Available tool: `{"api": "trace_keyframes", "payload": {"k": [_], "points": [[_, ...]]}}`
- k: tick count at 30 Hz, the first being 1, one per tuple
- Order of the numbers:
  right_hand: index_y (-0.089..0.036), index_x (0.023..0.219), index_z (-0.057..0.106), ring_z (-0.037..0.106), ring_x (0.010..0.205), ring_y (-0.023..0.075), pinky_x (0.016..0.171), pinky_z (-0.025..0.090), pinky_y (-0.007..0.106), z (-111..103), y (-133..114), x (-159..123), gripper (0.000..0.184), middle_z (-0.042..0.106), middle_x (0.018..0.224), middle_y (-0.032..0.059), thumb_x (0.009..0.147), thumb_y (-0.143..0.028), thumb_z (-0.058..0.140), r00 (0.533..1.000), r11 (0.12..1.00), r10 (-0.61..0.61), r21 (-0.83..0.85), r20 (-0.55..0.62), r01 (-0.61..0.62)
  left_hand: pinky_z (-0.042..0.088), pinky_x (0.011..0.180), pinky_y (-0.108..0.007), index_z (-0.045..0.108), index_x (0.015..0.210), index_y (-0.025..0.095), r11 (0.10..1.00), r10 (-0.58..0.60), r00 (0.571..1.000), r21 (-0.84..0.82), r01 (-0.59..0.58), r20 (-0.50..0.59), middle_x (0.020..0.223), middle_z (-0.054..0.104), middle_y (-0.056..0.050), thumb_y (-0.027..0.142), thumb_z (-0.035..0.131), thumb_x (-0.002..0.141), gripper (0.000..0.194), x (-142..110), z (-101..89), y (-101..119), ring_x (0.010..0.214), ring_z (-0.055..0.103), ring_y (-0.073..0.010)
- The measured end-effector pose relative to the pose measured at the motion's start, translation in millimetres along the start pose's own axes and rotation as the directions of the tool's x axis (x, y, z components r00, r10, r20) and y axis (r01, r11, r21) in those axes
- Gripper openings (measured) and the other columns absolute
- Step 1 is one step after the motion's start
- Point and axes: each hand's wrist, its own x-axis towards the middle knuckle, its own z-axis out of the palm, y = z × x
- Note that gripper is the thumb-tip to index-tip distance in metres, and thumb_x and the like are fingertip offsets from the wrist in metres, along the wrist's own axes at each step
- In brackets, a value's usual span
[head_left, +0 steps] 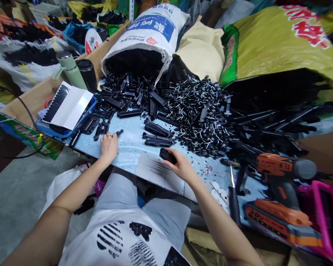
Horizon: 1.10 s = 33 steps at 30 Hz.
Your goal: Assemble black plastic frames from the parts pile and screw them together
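Note:
My right hand (181,167) is closed around a short, thick black plastic piece (168,156), held just above the table near its front edge. On the table surface, my left hand (109,148) has its fingers bent over a small black plastic link (119,132), whose end sticks out beyond the fingertips. To its left lie a few similar black links (100,130). Longer black plastic arms (158,140) rest between and beyond my hands. A grey ribbed pad (152,171) lies beneath my right hand.
A big heap of black parts with metal pins (202,114) covers the back right. A white woven sack (150,37) spills black pieces. At right lie a hammer (233,192) and an orange cordless drill (277,166). A blue bin (55,130) and green bottle (72,70) stand left.

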Motion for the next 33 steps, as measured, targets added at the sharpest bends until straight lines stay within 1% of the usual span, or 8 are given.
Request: {"api": "trace_keyframes", "payload": {"k": [6, 10, 15, 20, 24, 29, 31, 33], "points": [[-0.023, 0.127, 0.048, 0.063, 0.080, 0.0193, 0.067, 0.052, 0.033, 28, 10, -39, 0.050, 0.064, 0.099, 0.0081, 0.084, -0.048, 0.053, 0.981, 0.929, 0.191, 0.327, -0.032, -0.170, 0.045, 0.079, -0.034, 0.055, 0.113, 0.013, 0.838, 0.505, 0.863, -0.243, -0.489, 0.007, 0.098, 0.056, -0.013, 0.002, 0.034, 0.083, 0.038, -40, -40.9, 29, 0.090, 0.055, -0.0232], [-0.024, 0.135, 0.038, 0.057, 0.058, 0.0131, 0.056, 0.052, 0.029, 51, 2, -36, 0.058, 0.059, 0.081, 0.0017, 0.085, -0.050, 0.050, 0.935, 0.686, 0.352, 0.665, 0.053, -0.296, 0.046, 0.086, -0.037, 0.053, 0.116, 0.012, 0.633, 0.688, 0.725, -0.479, -0.608, -0.010, 0.101, 0.061, -0.012, 0.010, 0.047, 0.083, 0.034, -48, -15.4, 74, 0.100, 0.054, -0.0245], [-0.026, 0.137, 0.039, 0.057, 0.058, 0.0129, 0.054, 0.053, 0.029, 60, -4, -37, 0.062, 0.059, 0.083, 0.0025, 0.084, -0.055, 0.048, 0.884, 0.490, 0.459, 0.805, 0.090, -0.336, 0.048, 0.085, -0.032, 0.050, 0.126, 0.011, 0.353, 0.587, 0.782, -0.803, -0.480, -0.209, 0.105, 0.061, -0.012, 0.025, 0.041, 0.092, 0.037, -68, 20.0, 103, 0.096, 0.059, -0.0181], [-0.028, 0.139, 0.041, 0.058, 0.062, 0.0118, 0.062, 0.054, 0.030, 43, -2, -44, 0.059, 0.063, 0.107, 0.0050, 0.084, -0.048, 0.052, 0.966, 0.713, 0.259, 0.671, 0.015, -0.202, 0.048, 0.086, -0.033, 0.058, 0.119, 0.011, 0.269, 0.493, 0.819, -0.845, -0.463, -0.292, 0.102, 0.064, -0.013, 0.029, 0.049, 0.088, 0.037, -79, 5.6, 108, 0.096, 0.060, -0.0192], [-0.027, 0.136, 0.046, 0.061, 0.089, 0.0174, 0.078, 0.053, 0.033, 24, 3, -44, 0.055, 0.057, 0.126, 0.0071, 0.084, -0.043, 0.055, 0.995, 0.856, 0.100, 0.511, -0.028, -0.072, 0.049, 0.071, -0.029, 0.066, 0.099, 0.011, 0.346, 0.519, 0.853, -0.898, -0.272, -0.059, 0.083, 0.067, -0.007, 0.033, 0.058, 0.081, 0.030, -72, -15.2, 105, 0.077, 0.062, -0.0179], [-0.029, 0.136, 0.045, 0.061, 0.090, 0.0168, 0.081, 0.052, 0.033, 18, 4, -43, 0.056, 0.054, 0.129, 0.0067, 0.084, -0.044, 0.056, 0.992, 0.848, 0.111, 0.527, -0.065, -0.060, 0.036, 0.040, -0.019, 0.051, 0.090, 0.013, 0.244, 0.790, 0.523, -0.947, 0.209, 0.319, 0.064, 0.060, 0.000, 0.044, 0.051, 0.083, 0.031, -67, -24.2, 102, 0.042, 0.053, -0.0090], [-0.029, 0.137, 0.043, 0.060, 0.073, 0.0126, 0.070, 0.053, 0.031, 21, 3, -45, 0.056, 0.060, 0.116, 0.0063, 0.086, -0.047, 0.052, 0.984, 0.784, 0.175, 0.610, -0.038, -0.116, 0.031, 0.035, -0.016, 0.046, 0.091, 0.016, 0.215, 0.779, 0.525, -0.933, 0.288, 0.341, 0.068, 0.060, 0.001, 0.049, 0.050, 0.084, 0.034, -69, -22.0, 103, 0.037, 0.049, -0.0060], [-0.028, 0.139, 0.040, 0.057, 0.062, 0.0106, 0.060, 0.053, 0.029, 26, 2, -48, 0.057, 0.062, 0.097, 0.0043, 0.088, -0.050, 0.046, 0.968, 0.691, 0.252, 0.703, -0.016, -0.168, 0.029, 0.034, -0.015, 0.045, 0.091, 0.017, 0.217, 0.694, 0.643, -0.946, 0.242, 0.324, 0.069, 0.058, 0.002, 0.049, 0.052, 0.083, 0.034, -71, -19.5, 104, 0.035, 0.045, -0.0040]]}}
